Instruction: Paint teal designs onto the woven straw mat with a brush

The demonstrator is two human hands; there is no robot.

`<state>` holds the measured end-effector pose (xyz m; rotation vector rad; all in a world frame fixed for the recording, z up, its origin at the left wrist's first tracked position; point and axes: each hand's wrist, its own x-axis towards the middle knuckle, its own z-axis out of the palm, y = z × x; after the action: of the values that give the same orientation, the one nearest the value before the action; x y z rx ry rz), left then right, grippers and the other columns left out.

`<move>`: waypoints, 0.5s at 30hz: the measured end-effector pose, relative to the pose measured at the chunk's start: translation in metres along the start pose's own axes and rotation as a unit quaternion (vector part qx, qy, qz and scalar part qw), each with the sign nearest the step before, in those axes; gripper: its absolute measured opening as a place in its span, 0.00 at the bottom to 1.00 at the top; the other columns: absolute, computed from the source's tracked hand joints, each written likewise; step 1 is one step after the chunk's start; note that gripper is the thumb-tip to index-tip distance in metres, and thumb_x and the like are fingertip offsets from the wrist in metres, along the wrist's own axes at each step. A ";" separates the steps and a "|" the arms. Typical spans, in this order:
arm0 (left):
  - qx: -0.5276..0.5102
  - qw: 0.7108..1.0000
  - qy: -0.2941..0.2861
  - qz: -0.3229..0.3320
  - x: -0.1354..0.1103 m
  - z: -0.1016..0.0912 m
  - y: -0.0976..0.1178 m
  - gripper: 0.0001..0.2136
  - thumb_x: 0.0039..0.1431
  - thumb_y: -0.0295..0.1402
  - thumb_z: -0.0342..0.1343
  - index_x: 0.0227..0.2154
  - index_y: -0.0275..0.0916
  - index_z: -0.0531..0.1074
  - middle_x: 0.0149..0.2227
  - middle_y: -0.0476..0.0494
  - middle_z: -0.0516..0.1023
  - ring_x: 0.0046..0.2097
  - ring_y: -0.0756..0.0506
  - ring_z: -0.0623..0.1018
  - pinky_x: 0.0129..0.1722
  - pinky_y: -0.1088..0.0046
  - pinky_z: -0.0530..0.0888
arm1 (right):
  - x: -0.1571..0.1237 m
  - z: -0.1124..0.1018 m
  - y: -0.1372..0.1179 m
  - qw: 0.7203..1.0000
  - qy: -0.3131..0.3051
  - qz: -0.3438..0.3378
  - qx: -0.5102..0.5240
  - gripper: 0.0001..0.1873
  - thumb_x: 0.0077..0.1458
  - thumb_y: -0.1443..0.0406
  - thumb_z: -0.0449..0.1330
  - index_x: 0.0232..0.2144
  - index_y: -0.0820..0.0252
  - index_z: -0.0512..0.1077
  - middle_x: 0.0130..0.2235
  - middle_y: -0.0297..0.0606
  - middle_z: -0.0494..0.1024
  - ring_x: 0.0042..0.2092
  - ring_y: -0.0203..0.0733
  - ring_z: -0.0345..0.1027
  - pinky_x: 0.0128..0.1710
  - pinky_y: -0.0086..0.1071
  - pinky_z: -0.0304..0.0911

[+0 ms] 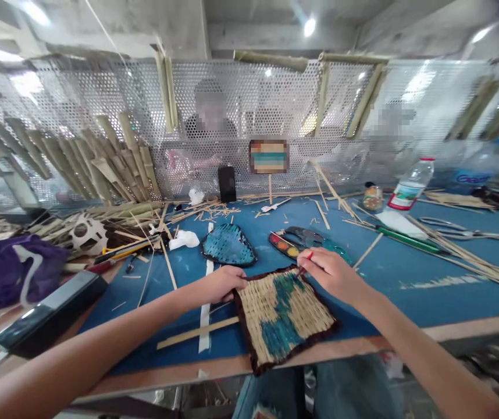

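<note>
A woven straw-coloured panel [256,302] with a dark brown edge lies at the front of the blue table, partly painted teal. Its upper left edge is gripped by my left hand [228,284], fingers closed round the rim. My right hand [334,273] pinches a thin paintbrush [304,269] with a reddish handle, its tip at the teal paint near the panel's top edge. Just beyond my right hand lies a paint palette [292,251] with red, orange, yellow and teal dabs. A blue-painted woven piece [227,244] with a dark rim rests behind my left hand.
A perforated metal screen [232,99] rises at the back, with people blurred behind it. Bamboo pieces [114,160] lean at the left. A black phone [227,184], a red-capped bottle [410,185], a glass jar [372,198], pliers [454,230] and a purple cloth [9,270] surround the workspace.
</note>
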<state>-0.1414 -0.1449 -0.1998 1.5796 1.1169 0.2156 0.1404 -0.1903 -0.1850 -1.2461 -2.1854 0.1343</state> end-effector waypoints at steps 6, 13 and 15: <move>-0.002 1.000 0.001 0.008 0.004 -0.001 -0.007 0.09 0.50 0.40 0.52 0.30 0.40 0.66 0.15 0.57 0.60 0.13 0.53 0.58 0.12 0.78 0.51 | -0.005 0.001 -0.007 1.000 0.002 -0.007 -0.020 0.15 0.66 0.62 0.48 0.34 0.59 0.73 0.37 0.41 0.78 0.40 0.44 0.70 0.45 0.39 0.62; 0.023 1.000 0.001 0.003 -0.002 -0.001 0.003 0.11 0.53 0.42 0.52 0.33 0.39 0.67 0.12 0.58 0.60 0.11 0.53 0.55 0.09 0.79 0.50 | -0.011 -0.002 -0.006 0.999 0.004 0.048 0.011 0.16 0.66 0.60 0.48 0.34 0.59 0.73 0.37 0.39 0.78 0.42 0.44 0.71 0.44 0.37 0.62; 0.030 1.000 0.003 -0.001 -0.006 0.000 0.008 0.14 0.55 0.46 0.51 0.33 0.39 0.67 0.11 0.58 0.59 0.10 0.53 0.55 0.09 0.80 0.50 | -0.015 -0.002 -0.010 0.999 0.012 0.050 0.017 0.15 0.66 0.61 0.49 0.35 0.59 0.73 0.38 0.39 0.79 0.43 0.45 0.71 0.45 0.38 0.62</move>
<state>-0.1406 -0.1485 -0.1907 1.6319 1.1392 0.1872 0.1392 -0.2083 -0.1865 -1.3323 -2.0921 0.1970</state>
